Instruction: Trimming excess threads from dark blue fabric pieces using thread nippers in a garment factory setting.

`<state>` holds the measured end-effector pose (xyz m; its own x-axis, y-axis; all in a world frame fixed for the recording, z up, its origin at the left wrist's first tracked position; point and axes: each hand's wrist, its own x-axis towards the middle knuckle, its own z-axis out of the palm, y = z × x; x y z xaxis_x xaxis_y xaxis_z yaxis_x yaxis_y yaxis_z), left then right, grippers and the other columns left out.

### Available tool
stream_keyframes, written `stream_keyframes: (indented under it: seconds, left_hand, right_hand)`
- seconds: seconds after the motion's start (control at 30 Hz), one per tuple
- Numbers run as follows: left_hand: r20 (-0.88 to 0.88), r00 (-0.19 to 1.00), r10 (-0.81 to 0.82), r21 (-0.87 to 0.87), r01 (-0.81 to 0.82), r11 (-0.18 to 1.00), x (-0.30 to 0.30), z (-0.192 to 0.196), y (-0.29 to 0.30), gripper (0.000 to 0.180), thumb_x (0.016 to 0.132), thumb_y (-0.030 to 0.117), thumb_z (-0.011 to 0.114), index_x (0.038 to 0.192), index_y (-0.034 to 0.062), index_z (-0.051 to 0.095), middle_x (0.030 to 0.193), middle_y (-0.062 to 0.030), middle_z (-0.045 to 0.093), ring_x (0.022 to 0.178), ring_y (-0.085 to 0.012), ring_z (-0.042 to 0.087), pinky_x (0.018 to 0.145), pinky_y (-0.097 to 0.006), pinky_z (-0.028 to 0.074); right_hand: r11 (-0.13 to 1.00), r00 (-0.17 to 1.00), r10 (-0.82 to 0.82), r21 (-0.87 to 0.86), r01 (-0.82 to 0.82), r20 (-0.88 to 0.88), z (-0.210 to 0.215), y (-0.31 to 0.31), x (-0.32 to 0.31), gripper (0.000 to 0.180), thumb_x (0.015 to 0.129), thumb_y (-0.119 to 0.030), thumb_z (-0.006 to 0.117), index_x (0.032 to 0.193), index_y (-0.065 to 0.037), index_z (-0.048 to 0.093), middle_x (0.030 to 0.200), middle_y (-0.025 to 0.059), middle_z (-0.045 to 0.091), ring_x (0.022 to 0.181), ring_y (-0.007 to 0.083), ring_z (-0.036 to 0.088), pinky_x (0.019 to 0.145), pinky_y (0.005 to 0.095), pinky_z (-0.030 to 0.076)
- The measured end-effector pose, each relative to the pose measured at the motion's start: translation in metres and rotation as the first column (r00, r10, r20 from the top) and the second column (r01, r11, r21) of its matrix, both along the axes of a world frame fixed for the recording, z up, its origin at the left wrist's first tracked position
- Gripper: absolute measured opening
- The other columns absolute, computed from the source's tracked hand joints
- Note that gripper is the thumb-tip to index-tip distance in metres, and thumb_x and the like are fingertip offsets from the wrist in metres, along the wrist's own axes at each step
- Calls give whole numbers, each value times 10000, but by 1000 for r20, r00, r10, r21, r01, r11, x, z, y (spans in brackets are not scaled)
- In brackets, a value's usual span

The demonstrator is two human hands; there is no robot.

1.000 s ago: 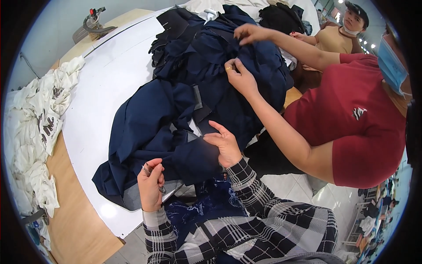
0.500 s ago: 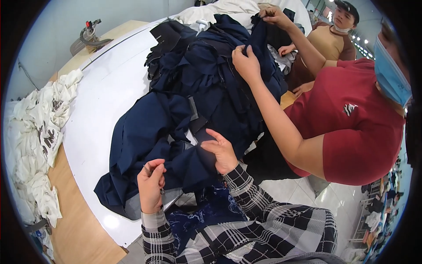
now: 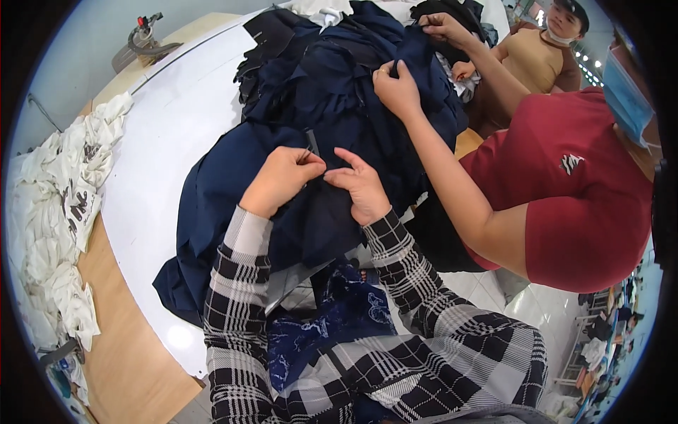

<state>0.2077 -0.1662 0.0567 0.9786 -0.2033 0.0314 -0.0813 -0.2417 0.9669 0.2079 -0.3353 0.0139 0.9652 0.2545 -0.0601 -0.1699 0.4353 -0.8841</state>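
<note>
A heap of navy cloth pieces covers the middle of the white table, its near part hanging toward my body. Over its near side, my left hand is closed in a pinch, thumb against the fingers; whatever lies in it is too small to name. A thin grey strip shows just beyond those fingertips. Close beside it, my right hand has its index finger stretched out and its thumb apart, with nothing visible in it. The cloth below both hands is partly hidden by my wrists.
On my right a co-worker in a red shirt handles the far side of the heap with both hands. Another person in a tan shirt stands beyond. White cloth is piled along the left edge of the table. A machine stands far left.
My left hand has moved up and to the right, from the cloth's near edge to beside my right hand. My right hand has shifted slightly away from me.
</note>
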Motion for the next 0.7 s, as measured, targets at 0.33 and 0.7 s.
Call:
stream_keyframes:
  seconds: [0.33,0.7]
  left_hand:
    - [300,911,282,269,-365,891,-61,-42,-23,296,716,135,672,967,15,571,848,-158,632,776,-288,629,686,-344,484]
    - [-242,970,-8,-344,-78,936,-57,26,50,148,811,178,664,839,35,637,643,45,535,465,-15,393,427,-150,277]
  right_hand:
    - [999,998,-28,-35,30,61,7,2,2,612,749,60,643,1297,28,374,876,96,638,815,123,610,788,219,463]
    - [987,962,154,15,-162,226,23,4,45,609,783,50,634,1322,14,352,865,73,645,824,107,608,797,202,473]
